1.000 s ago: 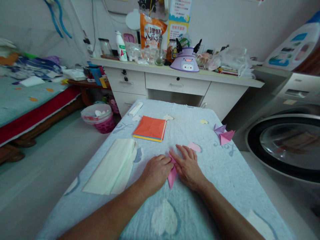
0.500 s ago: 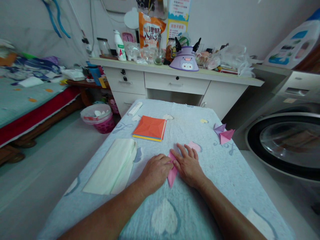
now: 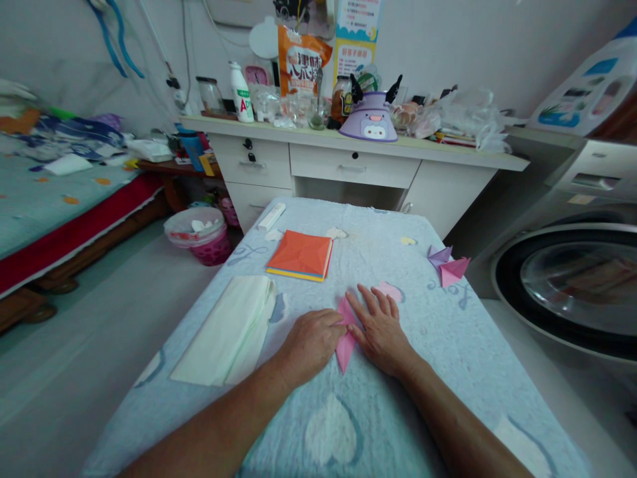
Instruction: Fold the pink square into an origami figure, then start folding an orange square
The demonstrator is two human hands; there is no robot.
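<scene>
Pink paper between two hands on a soft cloth

In the head view, your pink paper [image 3: 344,352] lies on the cloth-covered surface [image 3: 448,345], in the near middle, between your hands, its narrow tip pointing towards you. Your left hand [image 3: 314,342] has its fingers curled, with the tips on the paper's left edge; you cannot tell from here whether they pinch it or only press. Your right hand [image 3: 377,325] is open, fingers spread to the far side, thumb on the paper's right edge.

Your fingertips cover the paper's middle, so you cannot check the creases there. If your two hands press unevenly, the layers could slide and the crease could land off line. The cloth looks soft, so it may give or ruck under a hard push and leave a blurred fold. Pulling the hands apart while both touch the paper could tear it at the narrow part.

To the left, the pale folded sheet [image 3: 223,332] sits near your left forearm; a wide elbow swing could drag it. The orange paper stack [image 3: 300,253], farther off, seems safe enough. At the far right, the purple shape [image 3: 440,256] and the rose shape [image 3: 454,271] lie near the edge, where a tug on the cloth could tip them off.
</scene>
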